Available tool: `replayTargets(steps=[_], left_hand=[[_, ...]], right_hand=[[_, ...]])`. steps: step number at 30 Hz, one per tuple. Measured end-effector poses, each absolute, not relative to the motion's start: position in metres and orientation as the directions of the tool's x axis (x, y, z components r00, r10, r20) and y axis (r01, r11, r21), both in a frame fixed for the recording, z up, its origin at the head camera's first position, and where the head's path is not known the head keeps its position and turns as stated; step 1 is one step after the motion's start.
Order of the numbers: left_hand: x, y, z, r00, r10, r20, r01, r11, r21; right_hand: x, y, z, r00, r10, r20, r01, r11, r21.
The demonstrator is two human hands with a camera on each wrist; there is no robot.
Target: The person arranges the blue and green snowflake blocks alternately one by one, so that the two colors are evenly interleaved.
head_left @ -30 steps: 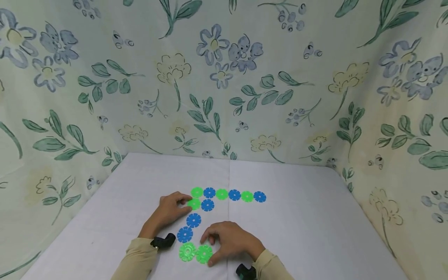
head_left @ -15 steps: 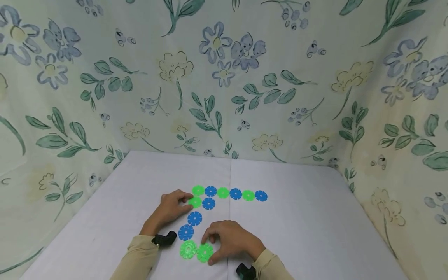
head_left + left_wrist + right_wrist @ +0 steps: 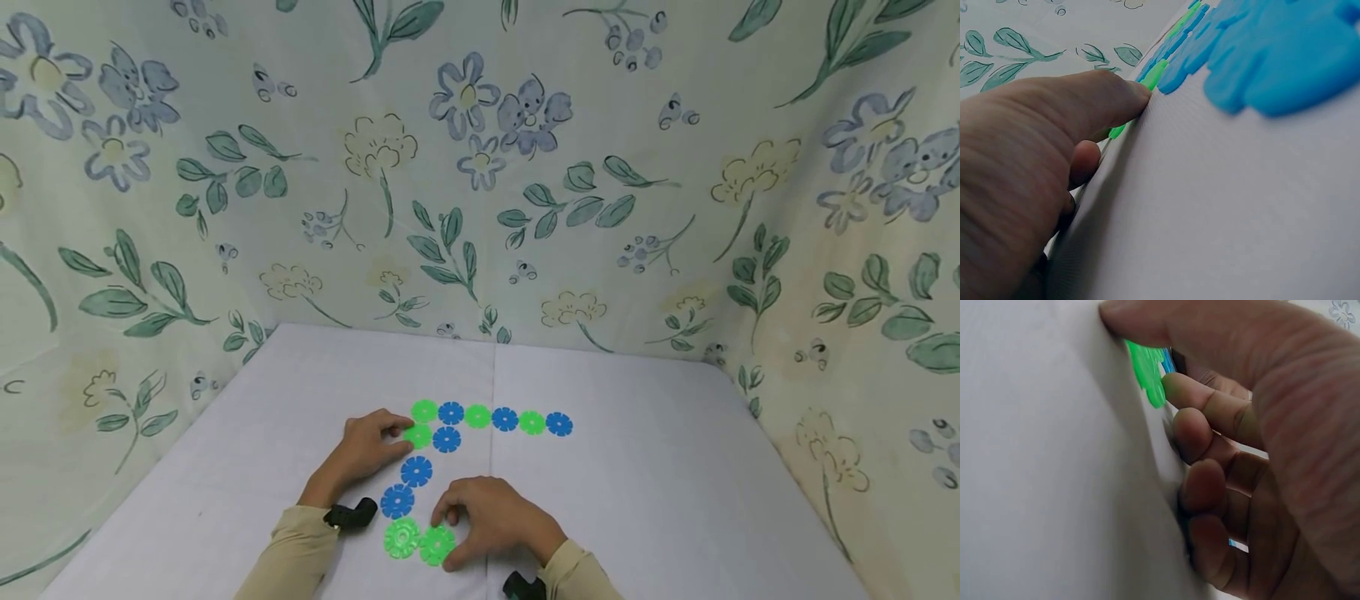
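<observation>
My left hand [image 3: 363,450] holds a green notched interlocking disc [image 3: 418,436] at its left edge, thumb and index finger at its rim. In the left wrist view the index fingers and thumb partly cover that green disc [image 3: 1155,76]. Closer to me, my right hand [image 3: 495,518] has its thumb and index finger around another green disc [image 3: 437,545], which lies flat on the white cloth. The right wrist view shows this green disc [image 3: 1147,372] between thumb and index fingertip, with the other fingers curled below. A green disc [image 3: 402,538] sits against its left side.
A row of alternating green and blue discs runs rightward to a blue disc [image 3: 558,424] at the back. Another blue disc [image 3: 446,439] adjoins the left-held one. Two blue discs [image 3: 416,472] slant between the hands. White cloth [image 3: 637,500] covers the table; a floral curtain [image 3: 525,250] surrounds it.
</observation>
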State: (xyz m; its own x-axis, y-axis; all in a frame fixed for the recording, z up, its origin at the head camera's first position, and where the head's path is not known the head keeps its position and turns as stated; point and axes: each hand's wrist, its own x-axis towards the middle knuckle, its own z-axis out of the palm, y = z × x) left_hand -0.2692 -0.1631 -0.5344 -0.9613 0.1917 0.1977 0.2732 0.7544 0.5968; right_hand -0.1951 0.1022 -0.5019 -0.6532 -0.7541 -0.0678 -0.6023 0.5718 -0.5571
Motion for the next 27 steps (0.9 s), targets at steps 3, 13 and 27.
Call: replayTargets(steps=[3,13,27], left_hand=[[-0.2693,-0.1629,-0.5347,-0.962,0.19,0.198,0.272,0.756,0.596],[-0.2677,-0.1615,-0.5325,-0.97,0.175,0.171,0.243,0.76,0.603],[-0.2687,-0.1628,-0.5347,-0.964,0.187,0.187,0.264,0.749,0.608]], right_hand=[[-0.1946,0.1015,-0.5039,-0.657,-0.751,-0.064,-0.602,0.574,-0.555],[-0.1944,0.0996,-0.5041,-0.645,-0.762,-0.055,-0.634,0.574,-0.519],[-0.193,0.0994,-0.5014,-0.608,-0.793,-0.035,-0.643,0.518,-0.564]])
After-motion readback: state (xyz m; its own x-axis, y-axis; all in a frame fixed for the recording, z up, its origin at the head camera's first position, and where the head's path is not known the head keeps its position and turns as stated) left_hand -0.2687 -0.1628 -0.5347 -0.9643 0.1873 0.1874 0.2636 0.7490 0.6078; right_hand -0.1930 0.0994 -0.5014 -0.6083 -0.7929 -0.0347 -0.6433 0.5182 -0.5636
